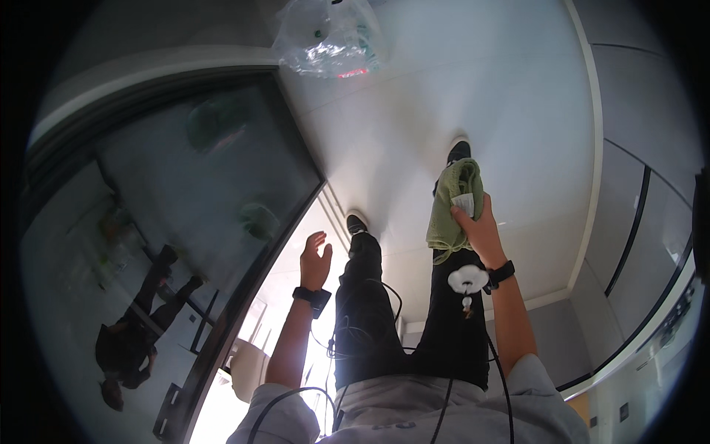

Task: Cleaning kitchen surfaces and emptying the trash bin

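My right hand is closed around a folded green knitted cloth, its thumb just below a white label that bears writing. A thin green cord dangles from the cloth's lower edge, over my right trouser leg. My left hand is raised beside my left leg, holding nothing, with the thumb apart from the fingers. A dark band with a small device sits on each wrist. Close to my right wrist appears a white flower-shaped charm with a small bead below it; what it hangs from cannot be made out.
On the left stands a dark-framed glass door that mirrors a person and the room. A clear plastic bag with things inside lies on the pale floor ahead. Grey cabinets line the right. Black cables hang across my body.
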`<act>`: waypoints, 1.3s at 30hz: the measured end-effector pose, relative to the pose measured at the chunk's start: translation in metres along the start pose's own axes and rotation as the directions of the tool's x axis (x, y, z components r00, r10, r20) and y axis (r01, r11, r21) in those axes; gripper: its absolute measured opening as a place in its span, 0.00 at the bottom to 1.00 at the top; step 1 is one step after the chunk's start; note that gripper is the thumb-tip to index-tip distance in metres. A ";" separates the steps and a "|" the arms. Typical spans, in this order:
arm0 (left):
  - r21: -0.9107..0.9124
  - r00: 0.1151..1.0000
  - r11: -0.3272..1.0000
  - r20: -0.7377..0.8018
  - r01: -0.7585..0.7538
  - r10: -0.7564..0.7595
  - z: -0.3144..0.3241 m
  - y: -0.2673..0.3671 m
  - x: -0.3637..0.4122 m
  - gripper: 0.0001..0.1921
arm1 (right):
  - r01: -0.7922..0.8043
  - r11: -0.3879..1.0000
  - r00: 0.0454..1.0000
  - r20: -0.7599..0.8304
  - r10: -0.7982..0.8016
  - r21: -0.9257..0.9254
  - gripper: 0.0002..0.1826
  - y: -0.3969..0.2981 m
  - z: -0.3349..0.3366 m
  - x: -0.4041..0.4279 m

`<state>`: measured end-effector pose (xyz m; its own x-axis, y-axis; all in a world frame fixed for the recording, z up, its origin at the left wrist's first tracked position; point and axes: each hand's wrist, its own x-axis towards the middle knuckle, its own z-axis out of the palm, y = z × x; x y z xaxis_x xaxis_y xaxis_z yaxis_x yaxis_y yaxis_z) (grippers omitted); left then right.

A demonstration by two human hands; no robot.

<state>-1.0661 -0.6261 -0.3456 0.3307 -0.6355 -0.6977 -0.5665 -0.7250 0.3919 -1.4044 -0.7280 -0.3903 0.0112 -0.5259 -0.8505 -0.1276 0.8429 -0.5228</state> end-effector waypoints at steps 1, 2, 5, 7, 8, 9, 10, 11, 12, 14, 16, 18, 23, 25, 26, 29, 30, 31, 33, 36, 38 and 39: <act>0.046 1.000 0.999 -0.024 0.019 -0.018 -0.003 -0.006 -0.003 0.18 | 0.000 1.000 1.000 -0.004 0.000 0.031 0.31 0.000 0.002 0.000; 0.083 0.999 0.996 -0.043 0.013 -0.009 -0.007 -0.011 0.001 0.20 | 0.061 0.996 0.998 -0.009 -0.061 0.057 0.31 0.000 0.002 0.003; 0.166 0.998 0.985 -0.050 0.037 -0.029 0.009 -0.023 -0.032 0.21 | 0.076 0.988 0.997 -0.043 -0.070 0.133 0.30 0.052 0.001 -0.027; 0.185 0.998 0.983 -0.067 0.011 0.001 0.006 -0.007 -0.015 0.24 | 0.059 0.944 0.998 -0.044 -0.047 0.325 0.29 0.040 0.008 -0.021; 0.189 0.997 0.982 -0.075 0.018 -0.004 -0.003 0.012 0.000 0.25 | 0.072 0.938 0.997 -0.063 -0.054 0.340 0.28 0.027 0.010 -0.011; 0.183 0.997 0.983 -0.077 0.029 -0.015 -0.001 0.019 0.002 0.27 | 0.066 0.938 0.996 -0.074 -0.044 0.339 0.28 0.028 0.008 -0.011; 0.154 0.996 0.988 -0.091 0.024 -0.010 0.001 0.021 0.006 0.30 | 0.021 0.928 0.999 -0.039 -0.007 0.372 0.28 0.030 0.005 -0.011; 0.090 0.989 0.990 -0.109 0.108 -0.098 0.003 0.026 0.008 0.35 | -0.023 0.916 1.000 -0.003 0.027 0.401 0.28 0.030 0.002 -0.011; 0.032 0.974 0.984 -0.152 0.175 -0.168 -0.004 0.029 0.018 0.39 | -0.023 0.921 1.000 -0.011 0.029 0.390 0.28 0.034 0.010 -0.008; -0.110 0.922 0.942 -0.200 0.316 -0.333 -0.009 0.043 0.025 0.48 | -0.026 0.954 0.999 -0.029 0.037 0.299 0.31 0.042 0.005 -0.007; -0.322 0.901 0.915 -0.272 0.245 -0.337 -0.027 0.041 0.045 0.52 | -0.014 0.969 0.999 -0.043 0.026 0.247 0.32 0.038 0.007 0.003; -0.363 0.900 0.926 -0.363 0.103 -0.242 -0.038 0.041 0.056 0.53 | -0.020 0.989 0.999 -0.027 0.024 0.147 0.34 0.041 0.006 0.009; -0.350 0.875 0.888 -0.471 -0.299 0.109 -0.047 0.044 0.083 0.37 | 0.063 0.998 0.995 -0.077 -0.061 0.015 0.35 0.066 0.005 0.038; -0.415 0.864 0.842 -0.490 -0.344 0.111 -0.047 0.044 0.081 0.32 | 0.094 0.996 0.991 -0.091 -0.094 -0.001 0.36 0.075 0.006 0.049; -0.397 0.843 0.844 -0.525 -0.362 0.115 -0.048 0.044 0.076 0.31 | 0.101 0.995 0.989 -0.103 -0.103 -0.021 0.36 0.082 0.009 0.055; -0.276 0.731 0.814 -0.637 -0.512 0.244 -0.047 0.045 0.061 0.27 | 0.165 0.985 0.976 -0.132 -0.172 -0.057 0.38 0.097 0.032 0.087; -0.221 0.712 0.824 -0.646 -0.522 0.277 -0.044 0.040 0.060 0.26 | 0.179 0.982 0.976 -0.115 -0.184 -0.055 0.38 0.100 0.036 0.099; -0.163 0.689 0.830 -0.654 -0.533 0.314 -0.044 0.038 0.059 0.25 | 0.195 0.980 0.975 -0.100 -0.199 -0.049 0.38 0.098 0.040 0.112; -0.048 0.610 0.830 -0.702 -0.556 0.368 -0.044 0.019 0.055 0.22 | 0.192 0.980 0.980 -0.043 -0.194 -0.046 0.38 0.107 0.046 0.134; 0.080 0.490 0.757 -0.718 -0.648 0.495 -0.078 0.018 0.049 0.15 | 0.260 0.964 0.965 0.048 -0.258 -0.049 0.37 0.104 0.085 0.181; 0.252 0.337 0.703 -0.739 -0.665 0.584 -0.067 0.032 0.055 0.18 | 0.358 0.930 0.934 0.016 -0.358 -0.083 0.34 0.105 0.092 0.211; 0.334 0.295 0.675 -0.711 -0.658 0.639 -0.070 0.037 0.051 0.23 | 0.369 0.927 0.929 0.015 -0.369 -0.070 0.34 0.104 0.099 0.220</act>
<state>-1.0178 -0.7041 -0.3249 0.2720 -0.8392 0.4709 -0.8517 0.0179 0.5237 -1.3169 -0.7446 -0.6370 0.0726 -0.7979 -0.5984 -0.1831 0.5791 -0.7944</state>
